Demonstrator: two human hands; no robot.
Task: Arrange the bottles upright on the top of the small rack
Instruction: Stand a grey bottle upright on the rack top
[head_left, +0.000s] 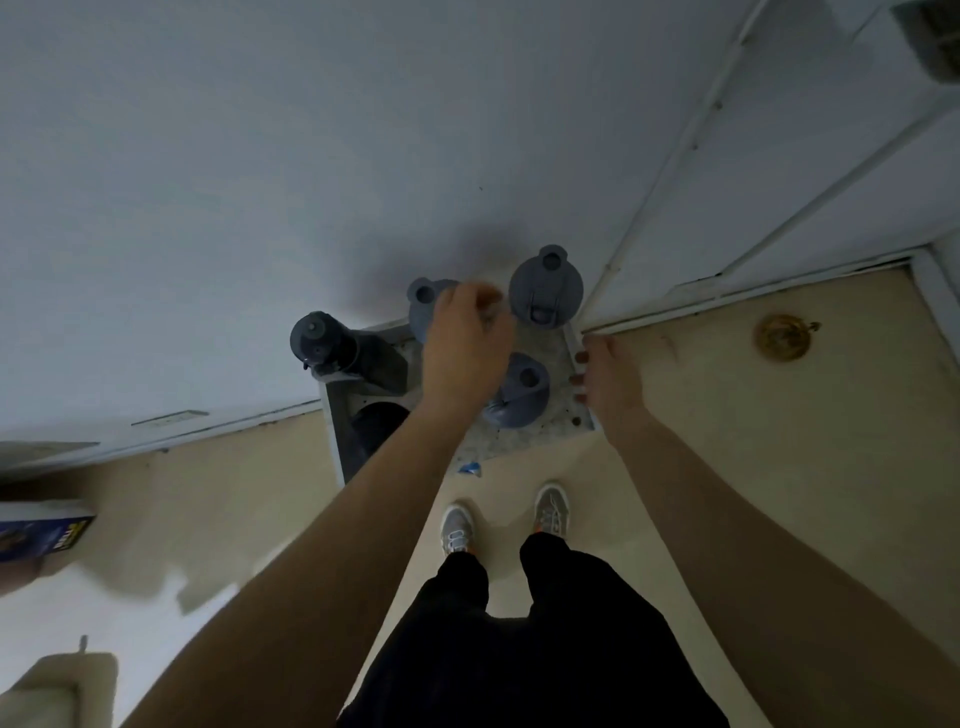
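Seen from above, a small rack with a speckled top (569, 413) stands against the wall. Several bottles stand upright on it: a dark one at the left corner (318, 338), a big grey-lidded one at the back right (545, 286), and a grey-lidded one at the front (524, 392). My left hand (462, 353) covers a further grey-lidded bottle (423, 297) at the back middle, fingers curled around its top and blurred. My right hand (610, 382) is at the rack's right edge, bent fingertips touching the edge and holding nothing.
A dark round object (379, 423) sits on the rack's lower level at the left. White pipes (670, 171) run along the wall corner to the right. On the beige floor are a brass drain (782, 336), a blue scrap (470, 469), a blue box (47, 532) and my shoes (457, 527).
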